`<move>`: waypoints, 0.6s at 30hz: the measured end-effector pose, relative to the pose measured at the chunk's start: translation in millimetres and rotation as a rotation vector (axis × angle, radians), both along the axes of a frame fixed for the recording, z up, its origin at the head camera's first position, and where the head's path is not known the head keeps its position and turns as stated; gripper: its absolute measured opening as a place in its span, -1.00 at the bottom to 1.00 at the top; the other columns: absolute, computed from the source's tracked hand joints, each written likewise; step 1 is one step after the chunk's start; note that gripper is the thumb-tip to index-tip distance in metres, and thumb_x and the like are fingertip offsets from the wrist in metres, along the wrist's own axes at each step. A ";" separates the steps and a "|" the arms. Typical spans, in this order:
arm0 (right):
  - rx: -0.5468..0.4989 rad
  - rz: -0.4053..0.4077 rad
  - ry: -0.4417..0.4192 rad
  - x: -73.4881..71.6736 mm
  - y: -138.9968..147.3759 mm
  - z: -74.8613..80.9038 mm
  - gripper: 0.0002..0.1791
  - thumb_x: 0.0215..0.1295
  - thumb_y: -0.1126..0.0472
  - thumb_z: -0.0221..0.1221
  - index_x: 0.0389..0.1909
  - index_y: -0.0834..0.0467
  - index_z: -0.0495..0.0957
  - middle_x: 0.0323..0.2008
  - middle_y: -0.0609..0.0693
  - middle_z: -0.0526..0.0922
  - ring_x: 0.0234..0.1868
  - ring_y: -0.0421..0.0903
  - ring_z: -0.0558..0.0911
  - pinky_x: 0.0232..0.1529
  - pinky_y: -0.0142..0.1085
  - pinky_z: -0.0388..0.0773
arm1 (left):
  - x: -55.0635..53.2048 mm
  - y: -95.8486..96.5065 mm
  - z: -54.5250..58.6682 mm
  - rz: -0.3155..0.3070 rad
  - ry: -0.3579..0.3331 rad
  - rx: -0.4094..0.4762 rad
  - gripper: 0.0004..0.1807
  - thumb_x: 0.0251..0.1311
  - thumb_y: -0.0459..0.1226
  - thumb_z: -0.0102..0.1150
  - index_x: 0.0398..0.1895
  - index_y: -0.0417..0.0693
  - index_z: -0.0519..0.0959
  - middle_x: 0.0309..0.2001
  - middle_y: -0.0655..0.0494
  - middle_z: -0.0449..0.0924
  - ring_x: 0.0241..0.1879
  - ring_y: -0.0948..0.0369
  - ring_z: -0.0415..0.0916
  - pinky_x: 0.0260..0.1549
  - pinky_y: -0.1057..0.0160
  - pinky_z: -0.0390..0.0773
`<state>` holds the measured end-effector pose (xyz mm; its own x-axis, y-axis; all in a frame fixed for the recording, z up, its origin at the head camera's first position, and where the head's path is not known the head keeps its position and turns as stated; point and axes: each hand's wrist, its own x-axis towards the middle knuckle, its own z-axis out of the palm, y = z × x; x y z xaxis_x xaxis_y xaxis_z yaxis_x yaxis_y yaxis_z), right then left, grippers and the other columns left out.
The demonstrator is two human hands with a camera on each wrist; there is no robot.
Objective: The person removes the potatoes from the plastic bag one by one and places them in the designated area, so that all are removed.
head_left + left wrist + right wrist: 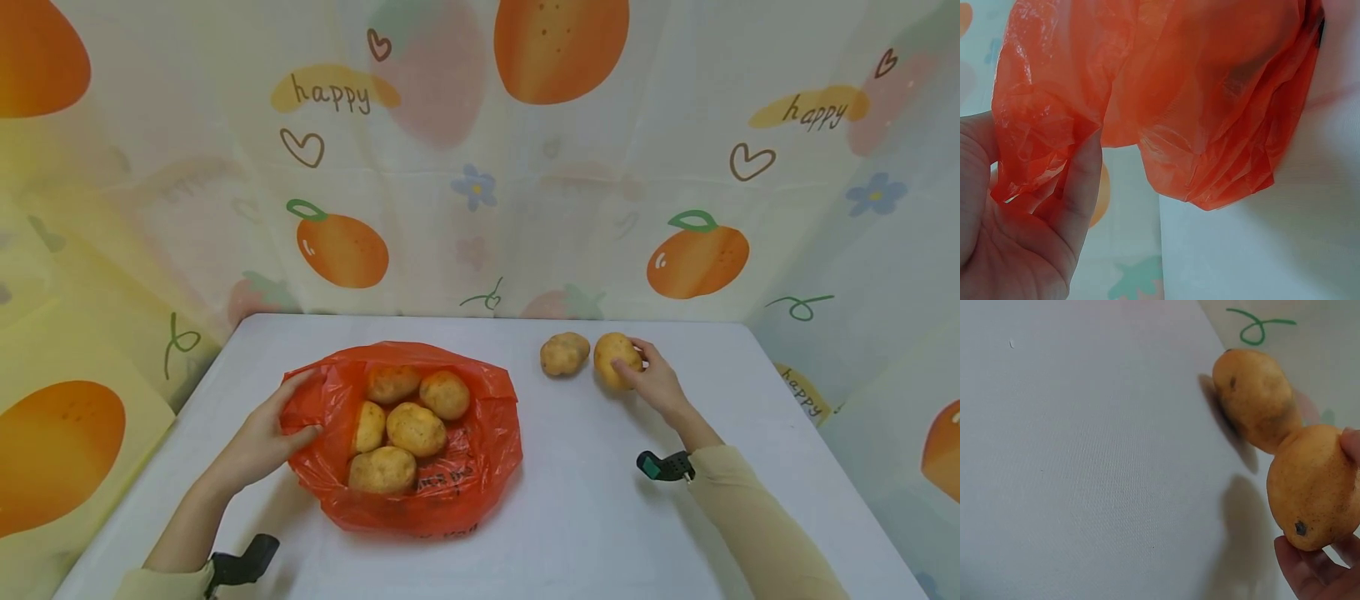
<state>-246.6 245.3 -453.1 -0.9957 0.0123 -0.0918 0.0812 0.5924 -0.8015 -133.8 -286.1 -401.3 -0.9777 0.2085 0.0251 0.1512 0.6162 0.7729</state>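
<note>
A red plastic bag [491, 433] lies open on the table with several potatoes [416, 429] inside it. My left hand [262, 437] grips the bag's left edge; in the left wrist view the thin plastic [1041, 137] passes between thumb and fingers [1082, 194]. At the back right my right hand [660, 383] holds a potato [615, 360] between thumb and fingers. Its shadow in the right wrist view shows this potato [1313, 487] raised off the table. Just left of it a second potato [565, 354] rests on the table.
The white table [585, 517] ends at a patterned curtain [480, 233] along the back. A black device [243, 560] is strapped to the left wrist, and another black device [663, 467] to the right wrist.
</note>
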 end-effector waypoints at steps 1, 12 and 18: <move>0.002 -0.003 -0.007 -0.7 -0.1 -0.3 -0.16 0.24 -0.18 0.05 0.37 0.20 0.01 0.28 0.34 0.16 0.22 0.21 0.25 0.14 0.02 0.34 | 0.0 0.1 0.1 0.002 0.003 -0.007 -0.21 0.13 -0.33 0.18 0.40 0.09 0.03 0.20 -0.18 0.26 0.05 -0.12 0.35 -0.26 0.15 0.63; 0.009 -0.013 -0.070 -8.8 1.7 -2.1 -0.13 0.25 -0.19 0.02 0.38 0.24 -0.04 0.30 0.38 0.12 0.27 0.26 0.19 0.17 0.07 0.31 | 0.2 0.0 0.3 -0.001 0.014 -0.015 -0.21 0.12 -0.34 0.18 0.40 0.06 0.04 0.20 -0.18 0.26 0.05 -0.11 0.35 -0.25 0.15 0.63; 0.029 -0.021 -0.098 -13.6 3.4 -3.1 -0.12 0.27 -0.21 -0.03 0.39 0.27 -0.07 0.31 0.38 0.11 0.29 0.26 0.17 0.23 0.06 0.26 | 0.7 -0.3 0.8 0.006 0.006 -0.014 -0.20 0.12 -0.34 0.18 0.40 0.08 0.03 0.20 -0.18 0.25 0.06 -0.12 0.34 -0.25 0.15 0.63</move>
<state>-260.2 248.7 -456.2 -0.9814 0.0375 -0.1880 0.1713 0.6124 -0.7718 -133.1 -286.4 -400.6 -0.9788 0.2029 0.0277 0.1517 0.6277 0.7635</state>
